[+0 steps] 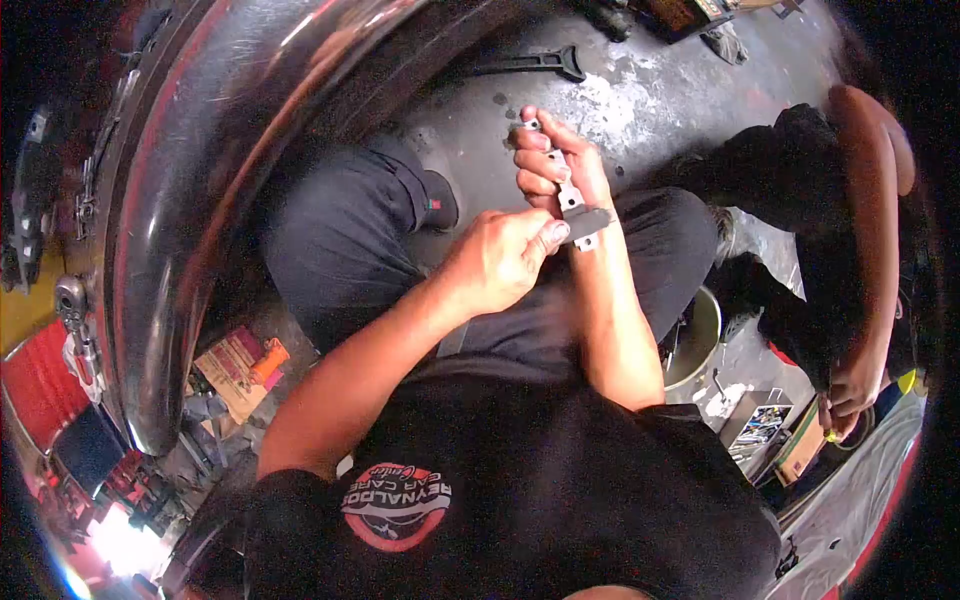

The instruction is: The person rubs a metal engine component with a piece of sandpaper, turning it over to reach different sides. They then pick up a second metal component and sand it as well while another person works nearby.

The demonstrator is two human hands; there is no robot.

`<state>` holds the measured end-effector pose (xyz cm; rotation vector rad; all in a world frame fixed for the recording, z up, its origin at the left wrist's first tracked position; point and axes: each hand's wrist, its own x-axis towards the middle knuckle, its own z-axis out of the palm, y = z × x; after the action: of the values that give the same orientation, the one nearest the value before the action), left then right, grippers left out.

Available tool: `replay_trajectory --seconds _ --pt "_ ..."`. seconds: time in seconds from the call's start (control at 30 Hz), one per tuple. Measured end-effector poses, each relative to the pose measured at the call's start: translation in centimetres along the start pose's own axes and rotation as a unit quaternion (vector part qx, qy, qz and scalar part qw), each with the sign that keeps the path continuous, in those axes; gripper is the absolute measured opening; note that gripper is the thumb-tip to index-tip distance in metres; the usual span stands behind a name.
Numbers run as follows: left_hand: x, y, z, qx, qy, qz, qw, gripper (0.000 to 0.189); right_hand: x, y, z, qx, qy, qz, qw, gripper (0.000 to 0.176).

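Note:
My right hand (562,165) is turned palm up, its fingers curled around a narrow metal strip with holes (571,200). The strip runs along the palm, and its lower end lies over the wrist. My left hand (505,258) comes across from the left and pinches a flat dark-grey piece (588,226) between thumb and fingers. That piece lies across the lower part of the strip, overlapping it in this view. What the dark piece is made of I cannot tell. Both hands are above my lap, between my bent knees.
A dark, glossy curved car panel (165,200) fills the left side. Ahead on the floor lies a black bar (540,63). To the right are a metal bucket (708,345), a tool tray (765,418) and another person's arm (872,230). An orange object (268,361) rests on cardboard (228,372).

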<state>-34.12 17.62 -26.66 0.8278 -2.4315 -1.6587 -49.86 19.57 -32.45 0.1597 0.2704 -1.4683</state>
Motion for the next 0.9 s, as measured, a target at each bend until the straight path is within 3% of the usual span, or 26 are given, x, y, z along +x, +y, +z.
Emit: replay_trajectory --seconds 0.1,0.17,0.2,0.3,0.37,0.43,0.47,0.57,0.63,0.7,0.8,0.9 --pt "-0.5 -0.4 0.6 0.005 0.001 0.001 1.000 0.028 -0.3 0.3 0.3 -0.016 -0.004 0.019 1.000 0.017" --pt "-0.5 -0.7 0.9 0.132 0.066 0.062 0.987 0.022 -0.1 0.5 -0.2 -0.024 0.018 0.009 1.000 0.016" --pt "-0.3 -1.1 1.0 0.166 0.097 0.094 0.977 0.022 0.2 0.5 -0.6 -0.019 0.072 -0.002 0.997 0.014" --pt "1.3 -2.6 0.4 0.307 0.170 0.231 0.908 0.020 1.0 -0.2 -3.6 0.084 0.144 0.034 0.985 0.017" --pt "1.8 -2.5 -0.9 0.371 0.215 0.262 0.864 0.019 0.7 0.1 -3.6 0.115 0.190 0.050 0.974 0.023" --pt "2.8 -3.5 -3.2 0.342 0.356 0.153 0.856 0.018 -0.5 0.4 -2.9 0.118 0.226 0.021 0.967 0.024" --pt "3.1 -3.2 -3.7 0.298 0.404 0.169 0.848 0.016 -0.4 0.1 -3.3 0.131 0.212 0.004 0.968 0.021" --pt "0.4 -0.9 -1.9 0.170 0.212 0.095 0.958 0.011 0.0 -0.3 -3.2 0.113 0.177 0.000 0.978 0.014" --pt "-0.3 -0.7 -0.4 0.111 0.131 0.082 0.982 0.017 0.6 -0.1 -2.6 0.091 0.118 -0.002 0.989 0.009" --pt "-0.6 -0.3 0.2 0.012 0.053 -0.003 0.999 0.020 0.5 0.2 -2.1 0.067 0.067 0.003 0.996 0.009" --pt "-0.8 -0.5 0.1 -0.092 -0.002 -0.053 0.994 0.023 0.2 0.7 -0.3 -0.006 0.063 0.017 0.998 0.010" --pt "-1.1 -1.5 1.1 0.001 0.064 0.030 0.998 0.025 0.0 0.9 -0.5 0.017 0.077 0.028 0.996 0.010"
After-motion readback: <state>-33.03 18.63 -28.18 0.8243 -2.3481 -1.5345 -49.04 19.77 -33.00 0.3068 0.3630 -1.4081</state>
